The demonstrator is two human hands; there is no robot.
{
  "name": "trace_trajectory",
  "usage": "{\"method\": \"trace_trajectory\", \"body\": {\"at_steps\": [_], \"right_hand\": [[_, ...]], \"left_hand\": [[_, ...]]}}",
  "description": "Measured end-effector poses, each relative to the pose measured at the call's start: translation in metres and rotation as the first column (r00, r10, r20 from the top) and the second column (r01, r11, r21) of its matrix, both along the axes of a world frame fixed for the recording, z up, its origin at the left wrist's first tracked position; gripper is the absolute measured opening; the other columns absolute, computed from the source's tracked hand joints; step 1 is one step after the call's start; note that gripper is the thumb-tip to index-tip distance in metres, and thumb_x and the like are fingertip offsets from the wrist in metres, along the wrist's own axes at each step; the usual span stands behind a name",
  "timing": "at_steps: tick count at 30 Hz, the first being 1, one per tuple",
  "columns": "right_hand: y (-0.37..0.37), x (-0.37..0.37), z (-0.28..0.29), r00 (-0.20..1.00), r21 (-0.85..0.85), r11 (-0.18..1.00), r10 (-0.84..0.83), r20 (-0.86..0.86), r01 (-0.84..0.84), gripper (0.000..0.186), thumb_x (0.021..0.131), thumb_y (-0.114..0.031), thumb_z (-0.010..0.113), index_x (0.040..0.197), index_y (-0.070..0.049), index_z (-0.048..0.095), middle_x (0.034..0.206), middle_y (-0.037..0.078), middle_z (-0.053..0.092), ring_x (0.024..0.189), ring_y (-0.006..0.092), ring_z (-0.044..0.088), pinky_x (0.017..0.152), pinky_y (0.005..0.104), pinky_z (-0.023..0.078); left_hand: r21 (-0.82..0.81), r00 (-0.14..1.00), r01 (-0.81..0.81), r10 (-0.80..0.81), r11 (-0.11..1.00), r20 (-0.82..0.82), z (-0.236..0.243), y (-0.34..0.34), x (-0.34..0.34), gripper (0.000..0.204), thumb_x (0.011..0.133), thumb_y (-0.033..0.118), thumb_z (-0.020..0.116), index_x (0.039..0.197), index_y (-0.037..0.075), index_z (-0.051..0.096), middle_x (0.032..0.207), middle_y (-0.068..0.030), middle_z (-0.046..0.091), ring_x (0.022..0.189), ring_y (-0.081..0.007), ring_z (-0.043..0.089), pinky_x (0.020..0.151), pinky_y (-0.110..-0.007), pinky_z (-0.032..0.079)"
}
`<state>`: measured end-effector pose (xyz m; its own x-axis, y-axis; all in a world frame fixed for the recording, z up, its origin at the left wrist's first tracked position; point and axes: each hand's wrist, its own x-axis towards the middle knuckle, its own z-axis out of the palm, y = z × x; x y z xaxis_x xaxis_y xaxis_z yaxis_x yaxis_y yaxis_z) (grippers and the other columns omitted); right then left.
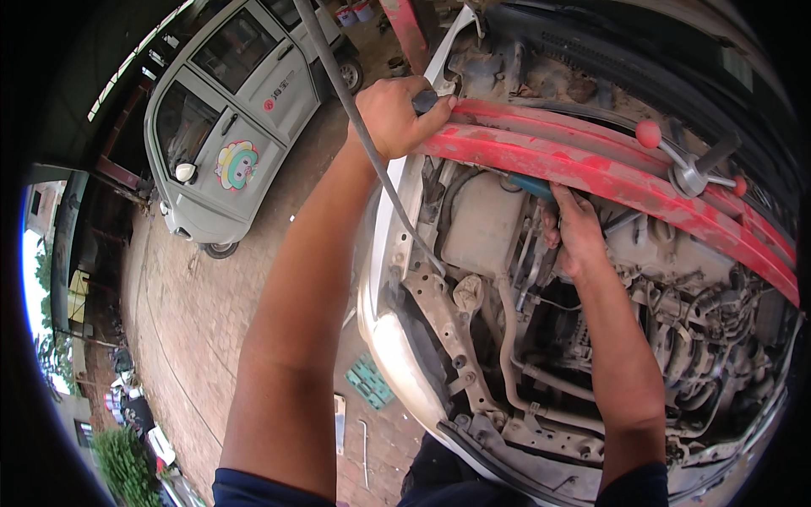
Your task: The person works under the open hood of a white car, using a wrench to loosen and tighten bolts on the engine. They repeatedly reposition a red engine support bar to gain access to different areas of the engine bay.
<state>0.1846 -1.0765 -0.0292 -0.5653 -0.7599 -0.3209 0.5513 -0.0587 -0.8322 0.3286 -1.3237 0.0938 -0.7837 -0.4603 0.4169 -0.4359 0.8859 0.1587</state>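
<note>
Both hands at the red beam (541,154) spanning the open engine bay (524,393).
Left hand (393,118) clenched on a black knob (425,102) at the beam's left end. Right hand (581,230) just below the beam, fingers curled, touching a teal tool (530,184) partly hidden under it; can't tell if gripped. Ball-ended lever (688,177) on the beam's right part; grey rod (342,89) left of it.

There are two hands (393,118) (576,226), two vehicles (283,110) (553,435), one red crossbeam (574,169) and two red ball knobs (649,133) (740,186).
</note>
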Motion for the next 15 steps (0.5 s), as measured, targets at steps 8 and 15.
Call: {"method": "trace_trajectory", "body": {"at_steps": [8, 15], "right_hand": [[0.002, -0.006, -0.002, 0.994, -0.039, 0.994, 0.107, 0.035, -0.106, 0.031, 0.099, -0.035, 0.067, 0.103, -0.007, 0.056, 0.072, 0.002, 0.055, 0.049, 0.0077, 0.040, 0.046, 0.0246, 0.028], [0.003, -0.005, -0.001, 0.996, -0.138, 0.987, 0.085, -0.011, -0.085, 0.032, 0.099, -0.035, 0.066, 0.106, -0.005, 0.056, 0.074, 0.004, 0.055, 0.050, 0.0080, 0.040, 0.046, 0.0239, 0.028]], "left_hand": [[-0.005, 0.999, 0.021, -0.022, 1.000, -0.042, 0.000, 0.001, 0.000, 0.058, 0.084, 0.057, 0.061, 0.098, 0.002, 0.075, 0.077, -0.0247, 0.068, 0.078, -0.0427, 0.067, 0.074, -0.047, 0.054], [0.011, 0.996, 0.035, -0.034, 0.999, -0.081, 0.000, 0.001, 0.000, 0.062, 0.083, 0.060, 0.062, 0.086, -0.001, 0.073, 0.079, -0.0267, 0.067, 0.083, -0.0441, 0.067, 0.078, -0.049, 0.054]]}}
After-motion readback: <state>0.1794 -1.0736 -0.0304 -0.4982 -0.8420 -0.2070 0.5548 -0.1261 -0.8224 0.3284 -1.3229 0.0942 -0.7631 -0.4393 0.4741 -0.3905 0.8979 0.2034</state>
